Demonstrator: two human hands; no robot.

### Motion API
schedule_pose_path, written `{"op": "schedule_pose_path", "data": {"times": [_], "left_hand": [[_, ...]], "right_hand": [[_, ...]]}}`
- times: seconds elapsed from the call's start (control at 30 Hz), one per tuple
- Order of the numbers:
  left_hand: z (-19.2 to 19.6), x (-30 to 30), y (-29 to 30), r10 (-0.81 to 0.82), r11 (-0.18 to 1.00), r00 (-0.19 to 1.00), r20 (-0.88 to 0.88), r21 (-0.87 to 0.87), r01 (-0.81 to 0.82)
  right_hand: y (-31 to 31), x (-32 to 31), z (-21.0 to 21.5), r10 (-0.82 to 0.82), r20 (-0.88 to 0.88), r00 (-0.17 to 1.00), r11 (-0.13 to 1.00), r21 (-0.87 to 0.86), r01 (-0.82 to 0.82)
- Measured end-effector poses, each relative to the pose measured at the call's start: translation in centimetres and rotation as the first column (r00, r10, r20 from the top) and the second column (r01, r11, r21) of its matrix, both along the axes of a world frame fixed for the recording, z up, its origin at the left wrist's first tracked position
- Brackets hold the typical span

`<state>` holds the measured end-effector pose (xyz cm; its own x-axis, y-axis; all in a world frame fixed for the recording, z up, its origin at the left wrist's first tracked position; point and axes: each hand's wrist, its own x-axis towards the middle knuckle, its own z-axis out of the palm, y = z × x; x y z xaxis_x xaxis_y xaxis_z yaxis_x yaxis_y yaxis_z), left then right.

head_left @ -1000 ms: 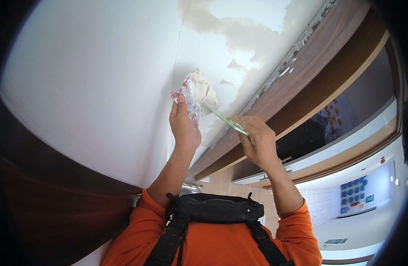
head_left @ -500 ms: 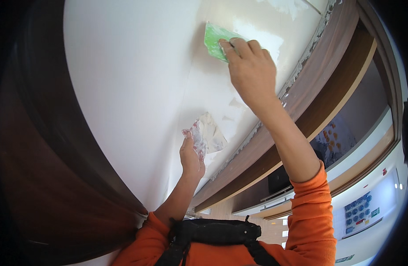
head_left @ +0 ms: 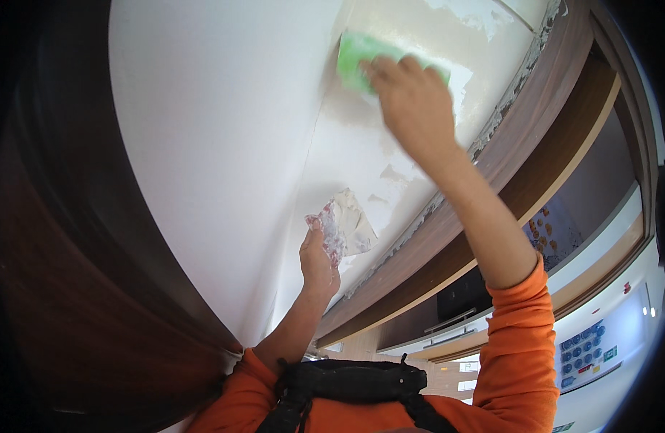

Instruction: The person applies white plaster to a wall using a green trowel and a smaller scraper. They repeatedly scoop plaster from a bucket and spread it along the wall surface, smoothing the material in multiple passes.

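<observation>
the broad white plastered wall surface (head_left: 224, 130) fills the view, edged by a curved dark brown wooden frame (head_left: 535, 173) on the right. the right hand (head_left: 412, 101) presses a flat green plastic spreader (head_left: 358, 54) against the patchy plaster up high, fingers closed over it. lower down, the left hand (head_left: 318, 263) grips a small plaster-smeared scraper blade (head_left: 347, 227), well apart from the green one.
</observation>
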<state>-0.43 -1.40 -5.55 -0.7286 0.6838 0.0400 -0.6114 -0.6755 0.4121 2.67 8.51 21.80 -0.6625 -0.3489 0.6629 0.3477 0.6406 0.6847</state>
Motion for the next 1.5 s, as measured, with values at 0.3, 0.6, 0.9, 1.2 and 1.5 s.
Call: {"op": "schedule_pose_path", "data": {"times": [0.3, 0.6, 0.9, 1.2, 1.5], "left_hand": [[0.5, 0.2, -0.3, 0.001, 0.999, 1.000, 0.004, -0.043, -0.001], [0.4, 0.7, -0.2, 0.006, 1.000, 1.000, -0.018, -0.027, -0.006], [0.6, 0.6, -0.6, -0.025, 1.000, 0.999, -0.023, -0.017, 0.025], [-0.6, 0.4, 0.1, -0.038, 0.999, 0.999, 0.034, -0.006, 0.038], [-1.5, -0.7, 0.9, 0.021, 0.999, 0.993, 0.113, -0.031, -0.017]], "right_hand": [[1.0, 0.8, 1.2, 0.078, -0.166, 0.983, 0.985, 0.166, -0.050], [0.8, 0.8, -4.8, -0.033, 0.110, 0.993, 0.995, 0.092, 0.023], [-1.0, -0.5, 11.9, 0.051, -0.190, 0.980, 0.987, 0.157, -0.021], [-2.3, -1.1, -5.1, -0.125, 0.125, 0.984, 0.988, -0.070, 0.135], [-2.1, 5.0, -13.6, 0.074, 0.015, 0.997, 0.859, -0.510, -0.056]]}}
